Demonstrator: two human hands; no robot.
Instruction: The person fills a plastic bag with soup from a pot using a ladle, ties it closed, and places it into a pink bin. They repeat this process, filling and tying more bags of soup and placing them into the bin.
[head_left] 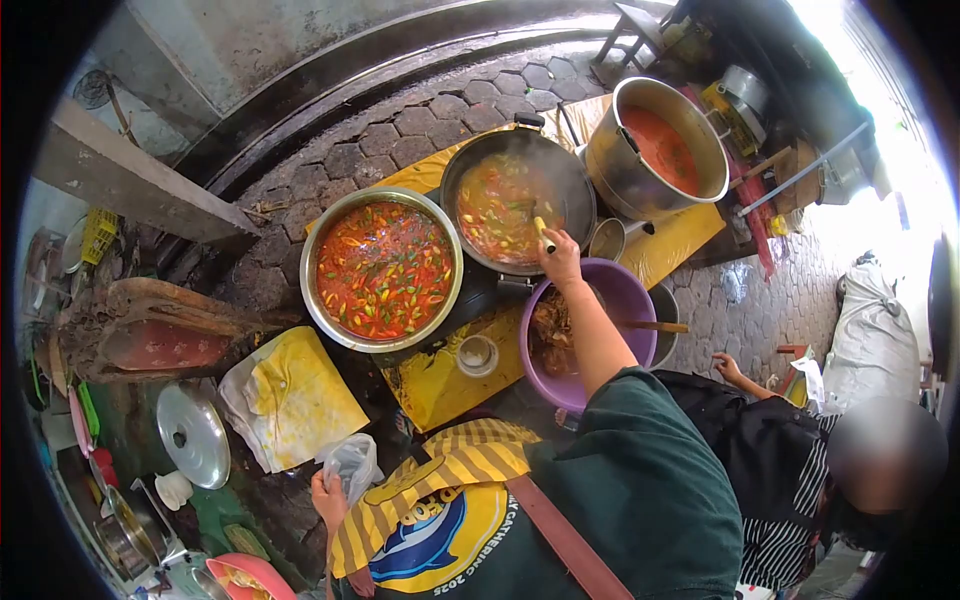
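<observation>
My right hand [562,258] is closed around a cooking utensil with a yellow handle [543,234]. Its lower end is lost in the steaming broth of a wide dark wok [578,190], where green and red pieces float. Low on the left, my left hand [328,498] grips a clear plastic bag [350,466], its fingers partly covered. Beside the wok stands a steel pot [311,268] full of red stew with chopped chillies. Under my right forearm sits a purple basin [643,335] with brown pieces of food and a wooden handle [655,326] leaning out.
A tall steel pot [612,172] of red liquid stands behind the wok. A small white cup [477,355] rests on the yellow board [425,385]. To the left are a yellow-stained cloth [300,395] and a pot lid [193,440]. Another person [760,450] is close on my right.
</observation>
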